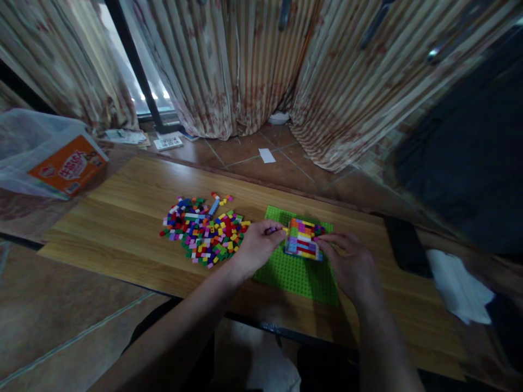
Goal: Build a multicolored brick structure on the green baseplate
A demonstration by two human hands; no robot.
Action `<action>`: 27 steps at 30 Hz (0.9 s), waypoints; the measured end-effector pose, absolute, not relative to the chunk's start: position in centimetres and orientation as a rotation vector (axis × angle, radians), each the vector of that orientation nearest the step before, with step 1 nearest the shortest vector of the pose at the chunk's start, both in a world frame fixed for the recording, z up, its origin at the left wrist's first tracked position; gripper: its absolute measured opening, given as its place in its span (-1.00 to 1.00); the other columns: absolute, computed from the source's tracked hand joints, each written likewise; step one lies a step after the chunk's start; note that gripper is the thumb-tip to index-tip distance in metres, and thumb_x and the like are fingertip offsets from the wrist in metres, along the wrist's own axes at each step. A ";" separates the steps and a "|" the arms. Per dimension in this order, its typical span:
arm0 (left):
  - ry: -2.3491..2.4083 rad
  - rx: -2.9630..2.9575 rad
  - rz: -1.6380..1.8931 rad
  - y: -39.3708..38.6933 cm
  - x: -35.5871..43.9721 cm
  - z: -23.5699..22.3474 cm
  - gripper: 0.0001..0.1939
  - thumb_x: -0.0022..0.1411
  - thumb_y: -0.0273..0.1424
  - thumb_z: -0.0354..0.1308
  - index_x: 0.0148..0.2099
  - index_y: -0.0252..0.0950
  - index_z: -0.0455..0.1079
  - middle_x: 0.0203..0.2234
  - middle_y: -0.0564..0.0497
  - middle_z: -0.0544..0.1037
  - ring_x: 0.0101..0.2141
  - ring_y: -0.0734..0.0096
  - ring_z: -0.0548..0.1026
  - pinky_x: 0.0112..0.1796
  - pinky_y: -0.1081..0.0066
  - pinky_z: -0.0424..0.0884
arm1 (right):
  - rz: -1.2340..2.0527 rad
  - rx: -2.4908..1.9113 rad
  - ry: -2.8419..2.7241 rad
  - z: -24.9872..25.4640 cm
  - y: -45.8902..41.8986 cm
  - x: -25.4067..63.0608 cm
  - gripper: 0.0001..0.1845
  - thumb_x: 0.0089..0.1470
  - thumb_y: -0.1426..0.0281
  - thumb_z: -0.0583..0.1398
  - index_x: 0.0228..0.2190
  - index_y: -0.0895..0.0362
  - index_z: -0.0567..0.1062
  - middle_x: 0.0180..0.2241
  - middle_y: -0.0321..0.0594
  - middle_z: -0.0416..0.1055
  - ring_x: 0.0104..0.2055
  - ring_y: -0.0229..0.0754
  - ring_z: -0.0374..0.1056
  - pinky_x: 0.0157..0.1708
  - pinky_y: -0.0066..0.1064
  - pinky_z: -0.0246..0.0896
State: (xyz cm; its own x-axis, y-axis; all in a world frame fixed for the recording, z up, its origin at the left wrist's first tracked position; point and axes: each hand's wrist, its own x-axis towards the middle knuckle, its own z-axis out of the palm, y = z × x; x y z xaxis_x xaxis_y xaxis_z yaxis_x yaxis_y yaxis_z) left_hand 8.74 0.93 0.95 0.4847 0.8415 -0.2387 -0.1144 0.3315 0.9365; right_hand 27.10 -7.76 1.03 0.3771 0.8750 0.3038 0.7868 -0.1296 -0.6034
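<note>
A green studded baseplate (294,277) lies on the wooden table, bearing a block-shaped build of multicoloured toy bricks (304,239). My left hand (261,245) is closed at the build's left side, with small toy bricks, one yellow and one purple, at its fingers. On the opposite side, my right hand (351,258) has its thumb and fingertips pinched on a small magenta brick (316,238), touching the build's right edge. Whether that brick is attached cannot be made out. A spread pile of loose toy bricks (208,231) lies left of the baseplate.
The long wooden table (122,218) runs across the view. A dark phone-like slab (406,245) and white tissue or paper (460,283) are at the right. A clear plastic box (41,130) with an orange label stands left. Striped curtains (229,65) hang behind.
</note>
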 end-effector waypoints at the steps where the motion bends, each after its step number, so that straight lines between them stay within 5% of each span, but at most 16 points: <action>1: 0.850 1.046 0.735 0.9 8.7 0.9 -0.86 0.04 -0.35 0.22 -0.43 -0.32 0.40 -0.69 0.21 0.22 -0.63 0.62 0.11 -0.55 0.49 0.01 | 0.152 -1.934 -1.435 0.9 -7.7 27.1 -0.64 0.08 0.09 0.18 -0.41 0.09 0.62 -0.31 -0.14 0.48 -0.24 -0.08 0.40 -0.16 -0.22 0.26; 27: 0.846 1.060 0.739 1.0 8.5 1.2 -0.89 0.06 -0.40 0.22 -0.43 -0.33 0.39 -0.69 0.21 0.24 -0.63 0.62 0.14 -0.54 0.51 0.05 | 0.121 -1.908 -1.415 0.3 -7.0 26.7 -0.69 0.08 0.15 0.19 -0.31 0.09 0.61 -0.26 -0.13 0.48 -0.21 -0.08 0.40 -0.18 -0.22 0.28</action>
State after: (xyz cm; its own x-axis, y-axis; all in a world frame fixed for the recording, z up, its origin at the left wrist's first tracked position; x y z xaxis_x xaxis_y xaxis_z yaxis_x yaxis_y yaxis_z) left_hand 8.53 1.00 1.23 0.4845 0.8447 -0.2275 -0.1121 0.3179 0.9415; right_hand 26.73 -6.96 0.29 0.3857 0.8572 0.3411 0.7872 -0.1130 -0.6063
